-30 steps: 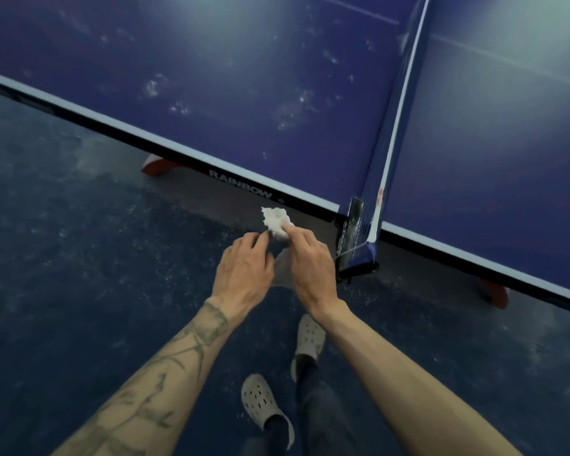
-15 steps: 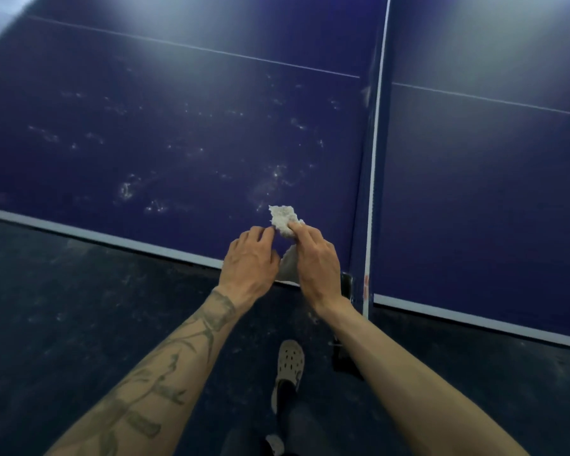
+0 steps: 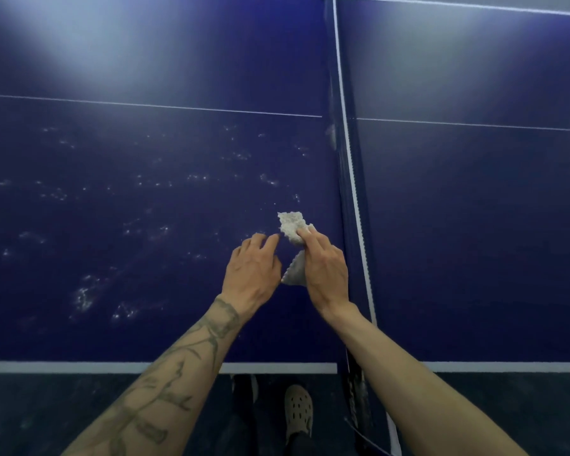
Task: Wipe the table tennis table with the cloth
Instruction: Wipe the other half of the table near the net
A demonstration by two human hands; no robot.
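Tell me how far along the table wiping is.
Done: nothing visibly; whitish smudges still dot the table left of the net. In hand: the right hand pinches the cloth, the left hand beside it. Left: wiping those smudges; the half past the net looks clean.

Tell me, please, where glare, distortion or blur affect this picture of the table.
Head view: glare washes out the table top left and top right; head view: the wide lens slightly bows the net and white lines; head view: the cloth, right hand and specks look fairly sharp.
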